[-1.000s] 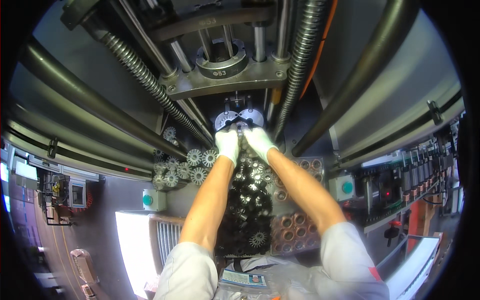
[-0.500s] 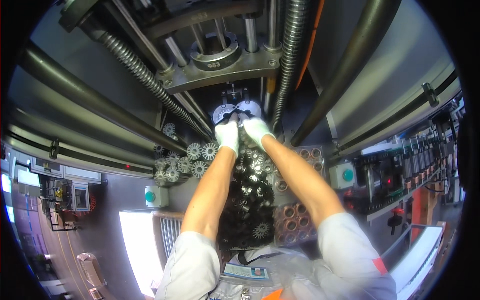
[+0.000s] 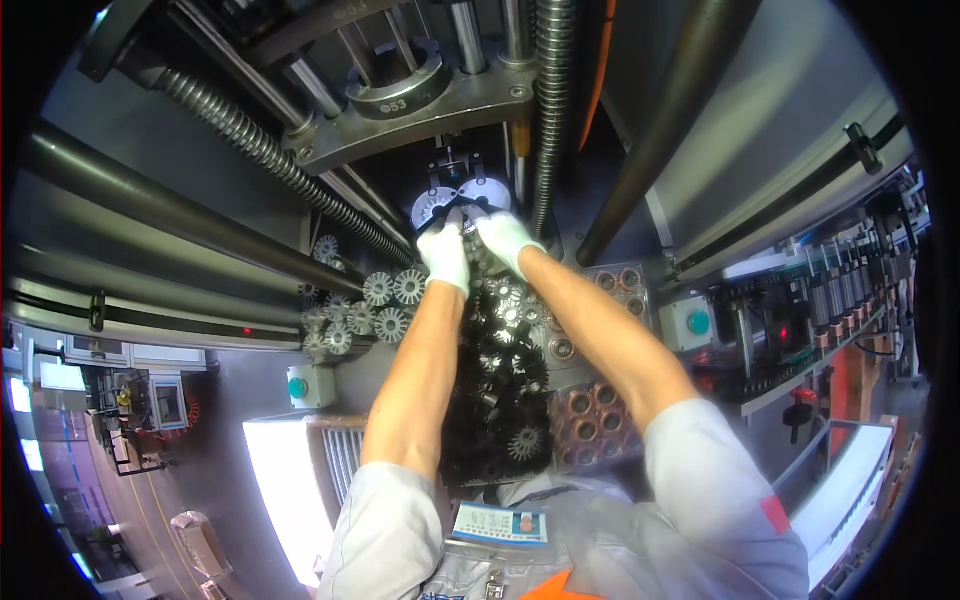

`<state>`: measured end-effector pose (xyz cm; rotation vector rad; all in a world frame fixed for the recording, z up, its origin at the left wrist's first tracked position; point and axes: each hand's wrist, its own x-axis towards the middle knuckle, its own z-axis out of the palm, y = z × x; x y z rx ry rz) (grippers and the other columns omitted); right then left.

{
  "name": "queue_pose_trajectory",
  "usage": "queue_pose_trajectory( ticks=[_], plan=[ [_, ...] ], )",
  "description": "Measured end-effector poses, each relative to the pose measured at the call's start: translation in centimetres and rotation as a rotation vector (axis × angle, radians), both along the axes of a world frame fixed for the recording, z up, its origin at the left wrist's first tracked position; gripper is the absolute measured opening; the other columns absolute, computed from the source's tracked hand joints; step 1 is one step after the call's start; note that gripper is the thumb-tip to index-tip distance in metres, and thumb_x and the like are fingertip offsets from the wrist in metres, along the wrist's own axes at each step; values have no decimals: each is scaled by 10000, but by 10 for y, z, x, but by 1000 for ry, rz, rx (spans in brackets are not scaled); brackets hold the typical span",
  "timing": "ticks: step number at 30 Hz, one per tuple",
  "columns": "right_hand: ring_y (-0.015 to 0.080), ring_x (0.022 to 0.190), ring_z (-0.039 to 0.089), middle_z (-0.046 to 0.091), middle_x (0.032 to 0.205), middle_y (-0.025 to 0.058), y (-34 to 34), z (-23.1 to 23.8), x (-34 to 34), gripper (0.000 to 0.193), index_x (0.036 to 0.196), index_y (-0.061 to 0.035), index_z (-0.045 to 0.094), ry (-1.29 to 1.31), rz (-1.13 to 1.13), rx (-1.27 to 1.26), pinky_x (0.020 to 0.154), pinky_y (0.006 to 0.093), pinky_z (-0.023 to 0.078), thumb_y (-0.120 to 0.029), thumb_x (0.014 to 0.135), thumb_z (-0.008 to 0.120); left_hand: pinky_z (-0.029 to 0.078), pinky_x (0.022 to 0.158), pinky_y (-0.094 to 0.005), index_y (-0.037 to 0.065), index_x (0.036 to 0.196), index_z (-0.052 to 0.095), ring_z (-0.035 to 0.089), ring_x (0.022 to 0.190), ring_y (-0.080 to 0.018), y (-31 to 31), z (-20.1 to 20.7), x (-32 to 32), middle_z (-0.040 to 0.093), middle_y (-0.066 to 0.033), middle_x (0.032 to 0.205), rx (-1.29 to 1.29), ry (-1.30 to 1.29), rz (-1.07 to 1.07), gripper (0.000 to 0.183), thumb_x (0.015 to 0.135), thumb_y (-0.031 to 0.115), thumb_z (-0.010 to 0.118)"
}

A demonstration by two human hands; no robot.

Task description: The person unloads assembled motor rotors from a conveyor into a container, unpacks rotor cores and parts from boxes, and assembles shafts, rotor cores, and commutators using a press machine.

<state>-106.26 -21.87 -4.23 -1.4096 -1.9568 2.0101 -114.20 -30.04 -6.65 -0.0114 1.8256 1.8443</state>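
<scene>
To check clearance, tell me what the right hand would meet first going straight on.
The right hand would probably meet the dark angled piece by the pale round discs, though depth there is unclear.

Workshop, grey floor (image 3: pixel 205 460).
Far left of fingers (image 3: pixel 453 220): bright light (image 3: pixel 19 394); lower left, brown box (image 3: pixel 200 543); lower right, orange post (image 3: pixel 851 390).
</scene>
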Motion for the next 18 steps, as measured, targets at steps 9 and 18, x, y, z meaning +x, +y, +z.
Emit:
queue_pose_trajectory(
  ticks=[9,18],
  plan=[
    [216,528,672,687,684,105,7,-4,3,546,816,-4,676,40,94,-65,503,371,560,-475,1015,486,356,369,-259,-33,1550,230,424,429,-88,-8,21,8,546,-17,684,134,-230,-102,787,902,76,664],
    [235,545,676,676,667,92,10,-4,4,556,842,11,683,31,122,-40,524,383,578,-483,1011,491,352,364,-255,-51,1515,318,427,420,-96,-6,20,13,520,-13,630,134,-176,-69,728,892,64,677]
  ],
)
